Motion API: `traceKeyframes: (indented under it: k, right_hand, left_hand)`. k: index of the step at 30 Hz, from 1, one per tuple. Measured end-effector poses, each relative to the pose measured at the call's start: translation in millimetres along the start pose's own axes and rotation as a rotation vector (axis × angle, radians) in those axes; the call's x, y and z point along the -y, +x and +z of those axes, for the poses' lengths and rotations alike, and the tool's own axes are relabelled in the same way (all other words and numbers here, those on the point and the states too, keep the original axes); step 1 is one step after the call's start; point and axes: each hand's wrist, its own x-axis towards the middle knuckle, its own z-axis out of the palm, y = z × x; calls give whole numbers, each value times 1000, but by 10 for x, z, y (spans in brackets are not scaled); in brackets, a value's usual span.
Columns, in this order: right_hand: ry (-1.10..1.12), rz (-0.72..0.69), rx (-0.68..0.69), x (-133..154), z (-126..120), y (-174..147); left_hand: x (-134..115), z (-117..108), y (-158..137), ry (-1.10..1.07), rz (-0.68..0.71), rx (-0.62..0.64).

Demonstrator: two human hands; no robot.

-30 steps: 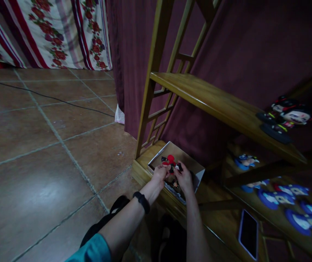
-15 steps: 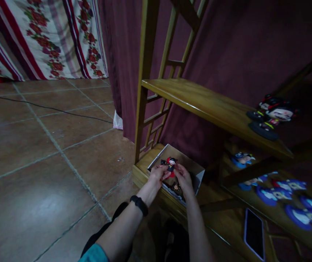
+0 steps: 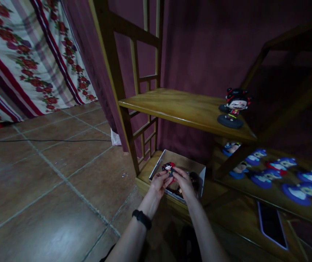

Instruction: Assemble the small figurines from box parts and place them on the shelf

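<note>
Over a white cardboard box (image 3: 201,178) on the bottom shelf, both hands hold a small figurine (image 3: 168,168) with black hair, a pale face and a dark base. My left hand (image 3: 160,183) has its fingers closed on the figurine's lower left side. From the right, my right hand (image 3: 182,180) pinches the same base. Something red shows just behind the figurine. Inside the box lie other dark figurines (image 3: 194,178), partly hidden by my right hand. A black band sits on my left wrist.
Black-haired figurines (image 3: 233,109) stand on the wooden shelf (image 3: 169,105) above. Several blue-based figurines (image 3: 266,178) fill the lower right shelf, with a phone (image 3: 272,225) in front. A shelf post (image 3: 112,72) rises at left. A cable (image 3: 46,140) crosses the tiled floor.
The view has turned to the right and tilted, so the shelves appear further left. Both hands still hold the figurine over the box, and the figurine leans slightly more to the left.
</note>
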Motion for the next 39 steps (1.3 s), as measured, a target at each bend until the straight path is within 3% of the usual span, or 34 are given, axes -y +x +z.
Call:
traceKeyframes:
  k: [6, 12, 24, 39]
  right_hand:
    - [18, -71, 14, 31, 36, -31]
    - [48, -47, 34, 63, 28, -60]
    - [265, 53, 38, 46, 3, -132]
    - [387, 68, 61, 144, -61, -369]
  left_hand:
    - [-53, 8, -18, 29, 11, 42]
    - [-132, 1, -12, 49, -40, 135]
    - [-167, 77, -94, 233, 36, 54]
    - [-108, 122, -323, 246, 116, 161]
